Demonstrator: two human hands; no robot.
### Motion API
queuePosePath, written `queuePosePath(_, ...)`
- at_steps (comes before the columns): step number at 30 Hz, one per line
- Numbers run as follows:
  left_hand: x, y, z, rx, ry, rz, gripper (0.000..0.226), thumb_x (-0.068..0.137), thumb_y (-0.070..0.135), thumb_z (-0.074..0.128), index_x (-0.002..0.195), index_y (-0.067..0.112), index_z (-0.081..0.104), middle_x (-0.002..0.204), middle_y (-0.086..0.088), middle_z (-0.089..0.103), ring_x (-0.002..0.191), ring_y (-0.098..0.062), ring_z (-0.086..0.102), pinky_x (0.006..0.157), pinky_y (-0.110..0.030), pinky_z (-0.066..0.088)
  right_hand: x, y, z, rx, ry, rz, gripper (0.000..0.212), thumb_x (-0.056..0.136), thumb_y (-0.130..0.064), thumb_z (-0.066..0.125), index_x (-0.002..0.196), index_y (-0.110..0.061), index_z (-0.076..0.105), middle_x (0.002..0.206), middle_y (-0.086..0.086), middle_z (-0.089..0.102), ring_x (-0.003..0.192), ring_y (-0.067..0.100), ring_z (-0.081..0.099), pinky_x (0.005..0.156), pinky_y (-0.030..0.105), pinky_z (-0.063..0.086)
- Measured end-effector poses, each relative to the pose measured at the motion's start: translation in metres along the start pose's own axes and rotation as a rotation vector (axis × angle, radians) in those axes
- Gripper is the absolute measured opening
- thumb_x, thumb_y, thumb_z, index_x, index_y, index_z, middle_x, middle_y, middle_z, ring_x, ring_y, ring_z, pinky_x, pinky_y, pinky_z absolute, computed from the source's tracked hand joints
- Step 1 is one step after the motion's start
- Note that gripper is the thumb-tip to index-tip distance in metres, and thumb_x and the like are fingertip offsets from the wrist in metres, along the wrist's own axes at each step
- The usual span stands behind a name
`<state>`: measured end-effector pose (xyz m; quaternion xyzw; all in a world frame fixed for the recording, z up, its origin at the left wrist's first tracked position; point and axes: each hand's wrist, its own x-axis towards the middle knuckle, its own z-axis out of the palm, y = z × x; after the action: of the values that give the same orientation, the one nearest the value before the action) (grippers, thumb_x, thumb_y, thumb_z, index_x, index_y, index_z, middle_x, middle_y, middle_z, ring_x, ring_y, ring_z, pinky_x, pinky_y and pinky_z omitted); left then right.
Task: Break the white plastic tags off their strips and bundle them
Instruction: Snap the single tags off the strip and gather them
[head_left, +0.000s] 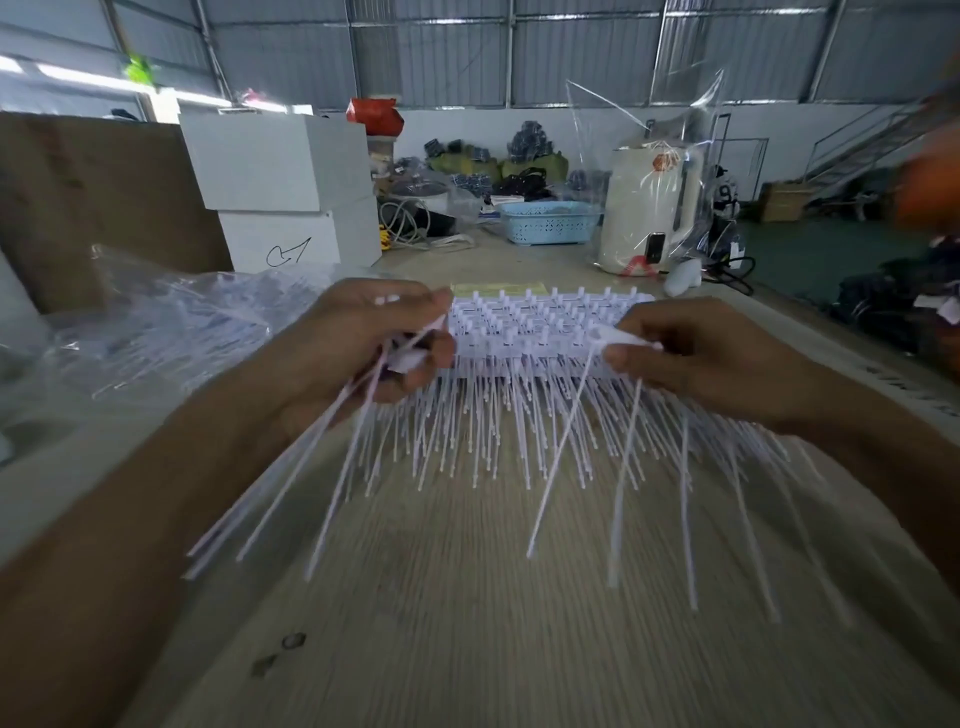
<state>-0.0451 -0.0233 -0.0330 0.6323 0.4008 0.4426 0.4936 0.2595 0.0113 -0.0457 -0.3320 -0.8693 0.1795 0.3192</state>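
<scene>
Both hands are up over the wooden surface (467, 623), working at a stack of white tag strips (535, 332) that lies across it between them. The strips' heads sit in rows at the far side and their thin tails fan out toward the person.

The left hand (363, 338) has its fingers (436, 345) closed around a bundle (291, 483) of loose tags, the heads pinched at the fingertips and the long tails hanging down and to the left, clear of the surface. The right hand (701, 358) has thumb and forefinger pressed together on the head of a single tag (631, 340) at the right end of the stack; a few long tails trail down below that hand.

To the left a clear plastic bag (156, 322) lies crumpled on the surface. Behind it stand white boxes (280, 182), and farther back a blue basket (548, 222) and a white appliance (647, 208) wrapped in clear film.
</scene>
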Motion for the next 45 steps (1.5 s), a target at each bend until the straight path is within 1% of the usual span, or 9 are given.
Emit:
queuePosePath(3, 0.001, -0.011, 0.021, 0.177, 0.057, 0.089, 0.011, 0.097, 0.018, 0.061, 0.096, 0.013, 0.071, 0.079, -0.017, 0.073, 0.053, -0.022, 0.062, 0.040, -0.024, 0.043, 0.005, -0.011, 0.023, -0.020, -0.108, -0.035, 0.020, 0.095, -0.034, 0.058, 0.081, -0.022, 0.063, 0.064, -0.009, 0.051, 0.055, 0.006, 0.047, 0.055, 0.018, 0.036)
queuePosePath(10, 0.001, -0.023, 0.057, 0.329, 0.108, 0.155, 0.040, 0.085, 0.050, 0.065, 0.075, 0.012, 0.071, 0.054, -0.004, 0.060, 0.045, -0.013, 0.056, 0.040, -0.025, 0.043, 0.007, -0.023, 0.054, 0.082, -0.056, -0.046, 0.018, 0.097, -0.023, 0.063, 0.092, -0.007, 0.069, 0.069, 0.014, 0.060, 0.051, 0.005, 0.044, 0.054, 0.020, 0.033)
queuePosePath(14, -0.002, -0.025, 0.063, 0.481, 0.088, 0.256, 0.044, 0.081, 0.047, 0.070, 0.075, 0.004, 0.069, 0.058, -0.012, 0.064, 0.046, -0.010, 0.053, 0.047, -0.022, 0.038, 0.005, -0.030, 0.056, 0.042, -0.006, -0.024, 0.009, 0.095, -0.016, 0.065, 0.087, -0.011, 0.064, 0.065, -0.005, 0.057, 0.055, 0.005, 0.047, 0.054, 0.021, 0.034)
queuePosePath(20, -0.001, -0.028, 0.056, 0.435, 0.104, 0.215, 0.026, 0.095, 0.023, 0.067, 0.070, 0.012, 0.067, 0.056, -0.003, 0.065, 0.040, -0.009, 0.052, 0.041, -0.018, 0.038, 0.000, -0.039, 0.022, -0.522, -0.253, 0.096, 0.055, 0.086, -0.068, 0.036, 0.126, -0.033, 0.046, 0.096, -0.011, 0.063, 0.085, 0.008, 0.059, 0.077, 0.036, 0.050)
queuePosePath(22, 0.000, -0.026, 0.050, 0.445, 0.145, 0.197, 0.026, 0.094, 0.024, 0.068, 0.069, 0.017, 0.068, 0.058, -0.003, 0.066, 0.043, -0.010, 0.054, 0.044, -0.019, 0.041, -0.001, -0.035, 0.013, -0.634, -0.287, 0.103, 0.056, 0.087, -0.070, 0.027, 0.119, -0.032, 0.052, 0.090, -0.011, 0.063, 0.079, 0.008, 0.057, 0.076, 0.038, 0.050)
queuePosePath(29, 0.002, -0.026, 0.052, 0.339, 0.154, 0.166, 0.027, 0.092, 0.026, 0.069, 0.073, 0.007, 0.069, 0.059, -0.011, 0.064, 0.047, -0.017, 0.055, 0.043, -0.021, 0.041, 0.002, -0.022, 0.035, -0.036, -0.164, 0.060, 0.030, 0.096, -0.038, 0.056, 0.087, -0.011, 0.067, 0.065, 0.012, 0.054, 0.057, 0.014, 0.048, 0.057, 0.026, 0.038)
queuePosePath(33, 0.000, -0.025, 0.055, 0.259, 0.164, 0.112, 0.036, 0.094, 0.028, 0.067, 0.064, 0.009, 0.063, 0.053, -0.010, 0.059, 0.043, -0.019, 0.052, 0.040, -0.022, 0.037, 0.001, -0.020, 0.038, 0.222, -0.089, 0.130, 0.020, 0.096, -0.025, 0.064, 0.084, -0.010, 0.066, 0.061, 0.004, 0.053, 0.055, 0.015, 0.051, 0.053, 0.029, 0.047)
queuePosePath(39, 0.000, -0.020, 0.054, 0.011, 0.166, -0.167, 0.035, 0.089, 0.021, 0.064, 0.056, 0.012, 0.055, 0.048, -0.009, 0.050, 0.036, -0.017, 0.040, 0.040, -0.015, 0.028, 0.003, -0.026, 0.050, -0.096, 0.061, -0.052, 0.021, 0.095, -0.023, 0.067, 0.077, -0.019, 0.059, 0.058, -0.008, 0.051, 0.051, 0.006, 0.045, 0.052, 0.024, 0.036)
queuePosePath(45, 0.000, -0.014, 0.046, 0.036, 0.012, -0.281, 0.030, 0.089, 0.017, 0.058, 0.061, 0.013, 0.048, 0.050, -0.007, 0.044, 0.035, -0.014, 0.034, 0.036, -0.016, 0.022, 0.003, -0.029, 0.045, -0.320, 0.044, -0.193, 0.019, 0.098, -0.033, 0.058, 0.084, -0.020, 0.062, 0.065, -0.007, 0.057, 0.054, 0.009, 0.052, 0.051, 0.038, 0.043)
